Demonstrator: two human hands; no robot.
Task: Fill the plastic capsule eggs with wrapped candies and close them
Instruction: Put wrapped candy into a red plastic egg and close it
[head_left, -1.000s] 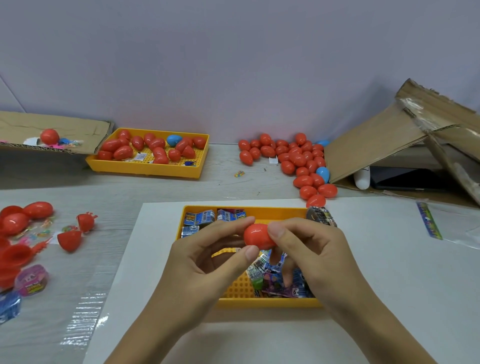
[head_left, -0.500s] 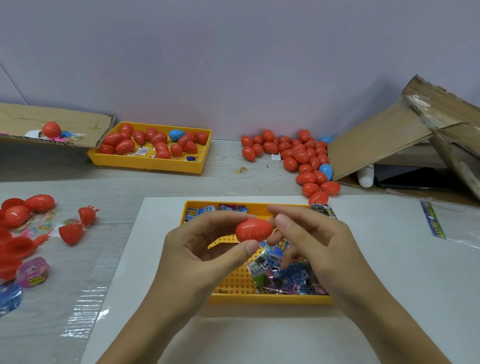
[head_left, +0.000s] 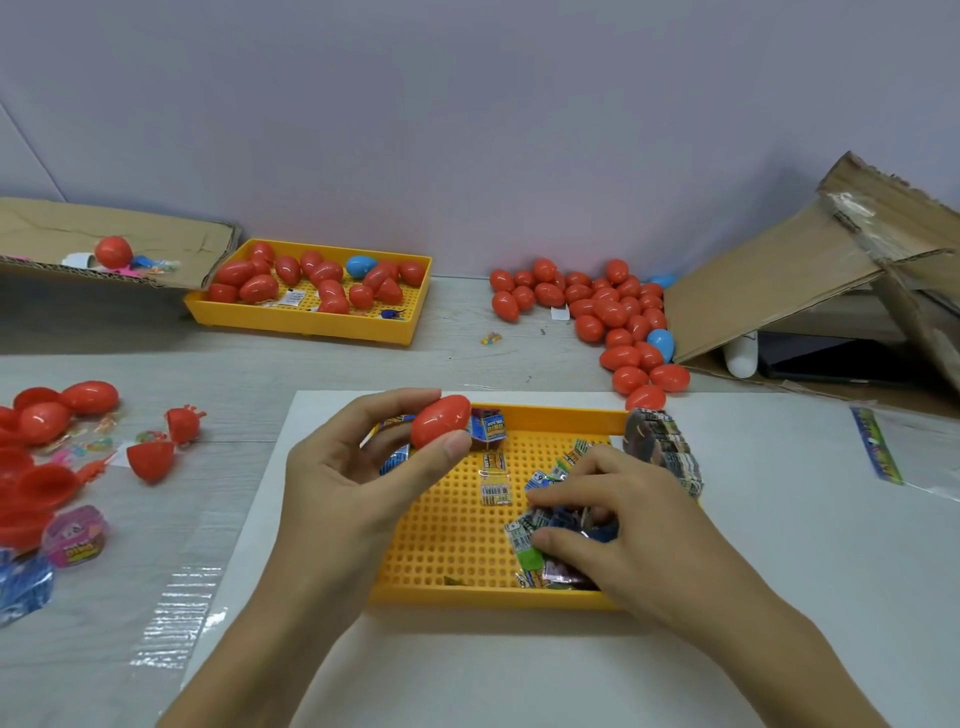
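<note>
Since half a second ago the right hand (head_left: 623, 525) has let go of the red egg (head_left: 440, 420) and dropped into the near tray (head_left: 550, 415), while the left hand (head_left: 363, 483) has carried the egg up toward the tray's far-left corner. That egg looks closed, pinched between left thumb and fingertips above the tray's far rim. Right fingers are curled down into the heap of wrapped candies (head_left: 550, 535) in the tray's near-right part; whether they have actually pinched one I cannot tell.

Risks, as I judge them: the egg is smooth, glossy hard plastic, rounded and tapering, so a light pinch could let it squirt out and roll off the tray. The wrappers are thin, crinkly, shiny film lying overlapped, so the fingers may drag up several at once or slip off. The tray floor is a perforated orange grid, which could catch a wrapper corner.

Beyond the tray's far-right corner lies a loose pile of closed eggs (head_left: 613, 312), mostly red, a few blue. Left of the tray lie open red halves (head_left: 150, 460).
</note>
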